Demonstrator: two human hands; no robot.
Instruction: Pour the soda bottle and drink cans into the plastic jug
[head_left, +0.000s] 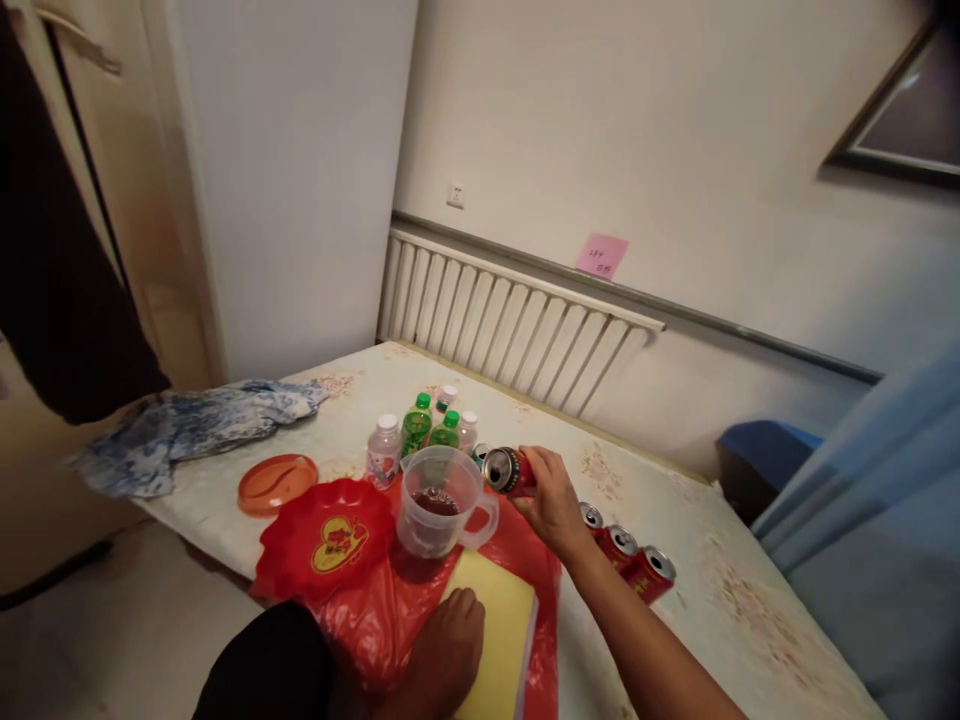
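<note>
My right hand (553, 500) grips a red drink can (517, 472), tipped on its side with its opened top toward the clear plastic measuring jug (420, 530). Dark reddish liquid with some bubbles lies in the jug. No stream from the can shows. Loosely curled, my left hand (459, 640) rests on a yellow notepad (506, 620) just in front of the jug; nothing shows in its fingers. Beneath the jug and pad lies a red plastic sheet (375, 635). A red scalloped tray (300, 540) sits left of the jug.
Several opened red cans (651, 575) stand to the right of my forearm. Behind the jug are small bottles, including a green-capped one (417, 425) and a white-capped one (384, 455). An orange dish (277, 484) and crumpled blue-white cloth (217, 425) lie left. A radiator (495, 320) lines the wall.
</note>
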